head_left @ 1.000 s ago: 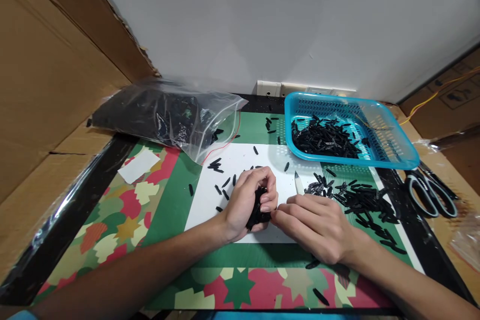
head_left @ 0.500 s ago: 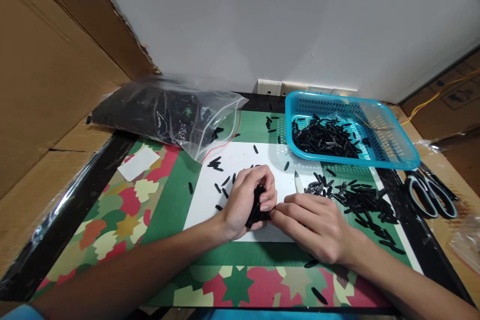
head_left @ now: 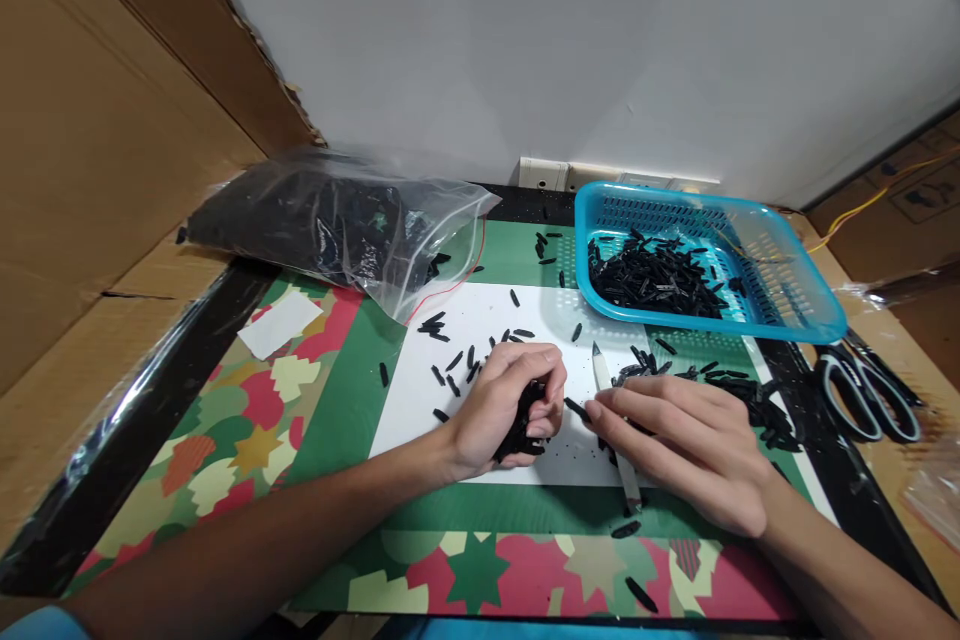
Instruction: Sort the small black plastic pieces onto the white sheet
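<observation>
I see my left hand [head_left: 504, 407] at the middle of the worktop [head_left: 352, 390], its grip curled tight around a bundle of black pieces [head_left: 525, 415] over the white sheet [head_left: 487, 320]. My right hand [head_left: 679, 440] pinches one black piece [head_left: 576, 408] at its fingertips, just beside a white-tipped knife [head_left: 611, 410]. The blue basket [head_left: 795, 315] sits at the far right corner. I can read no writing anywhere.
</observation>
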`<action>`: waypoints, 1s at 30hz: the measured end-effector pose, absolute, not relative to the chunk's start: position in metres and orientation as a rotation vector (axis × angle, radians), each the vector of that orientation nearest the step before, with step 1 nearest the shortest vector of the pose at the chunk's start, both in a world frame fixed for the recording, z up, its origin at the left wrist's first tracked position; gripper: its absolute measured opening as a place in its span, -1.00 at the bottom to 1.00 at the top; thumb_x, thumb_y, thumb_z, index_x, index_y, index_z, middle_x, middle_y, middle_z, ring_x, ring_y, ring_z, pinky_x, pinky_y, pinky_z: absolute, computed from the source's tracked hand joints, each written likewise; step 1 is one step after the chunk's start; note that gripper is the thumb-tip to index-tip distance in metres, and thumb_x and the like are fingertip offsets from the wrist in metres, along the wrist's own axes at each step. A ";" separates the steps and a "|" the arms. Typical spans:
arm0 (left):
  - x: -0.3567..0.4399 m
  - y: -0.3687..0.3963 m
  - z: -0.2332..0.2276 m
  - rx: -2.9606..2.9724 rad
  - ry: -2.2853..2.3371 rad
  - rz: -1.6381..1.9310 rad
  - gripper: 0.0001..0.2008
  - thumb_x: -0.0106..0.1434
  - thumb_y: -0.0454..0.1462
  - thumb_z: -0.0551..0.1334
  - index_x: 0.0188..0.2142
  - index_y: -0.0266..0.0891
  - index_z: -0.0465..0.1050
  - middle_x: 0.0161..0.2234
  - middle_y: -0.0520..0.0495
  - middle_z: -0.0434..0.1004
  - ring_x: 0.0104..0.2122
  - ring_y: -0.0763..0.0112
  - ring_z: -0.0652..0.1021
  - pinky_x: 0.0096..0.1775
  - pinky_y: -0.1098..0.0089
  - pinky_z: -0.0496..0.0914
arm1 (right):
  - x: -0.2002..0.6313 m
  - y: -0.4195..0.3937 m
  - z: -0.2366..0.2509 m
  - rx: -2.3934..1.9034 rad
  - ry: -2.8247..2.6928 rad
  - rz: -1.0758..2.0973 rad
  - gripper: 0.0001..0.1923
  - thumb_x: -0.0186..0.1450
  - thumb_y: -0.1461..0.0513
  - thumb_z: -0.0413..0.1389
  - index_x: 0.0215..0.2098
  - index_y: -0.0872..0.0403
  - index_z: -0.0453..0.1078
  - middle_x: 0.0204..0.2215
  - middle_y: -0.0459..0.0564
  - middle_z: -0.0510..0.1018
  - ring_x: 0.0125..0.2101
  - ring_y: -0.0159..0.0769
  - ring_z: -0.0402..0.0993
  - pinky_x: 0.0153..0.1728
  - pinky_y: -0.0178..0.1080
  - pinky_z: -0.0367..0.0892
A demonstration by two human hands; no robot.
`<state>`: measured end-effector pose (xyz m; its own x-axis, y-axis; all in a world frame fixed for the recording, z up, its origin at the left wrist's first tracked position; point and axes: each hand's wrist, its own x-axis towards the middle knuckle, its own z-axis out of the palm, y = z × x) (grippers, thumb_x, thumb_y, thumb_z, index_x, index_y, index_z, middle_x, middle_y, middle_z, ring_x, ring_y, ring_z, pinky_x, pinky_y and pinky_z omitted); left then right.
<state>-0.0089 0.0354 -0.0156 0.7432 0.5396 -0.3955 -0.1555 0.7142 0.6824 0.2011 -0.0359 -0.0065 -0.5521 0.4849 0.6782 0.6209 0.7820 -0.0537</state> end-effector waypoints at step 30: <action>-0.011 0.036 -0.015 0.740 0.578 0.315 -0.69 0.35 -0.05 0.26 -0.40 -0.18 0.29 -0.57 0.13 0.19 -0.65 0.55 0.18 -0.77 0.63 0.03 | 0.194 -0.022 -0.018 -0.970 -1.964 0.069 -0.80 0.34 0.43 0.21 -0.11 0.10 0.55 -0.35 0.05 0.68 -0.42 -0.30 0.57 -0.41 -0.25 0.48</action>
<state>-0.0111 0.0359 -0.0148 0.8004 0.4631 -0.3806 -0.0689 0.7019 0.7090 0.1945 -0.0220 -0.0184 -0.2722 0.6529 0.7068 0.6019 0.6886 -0.4043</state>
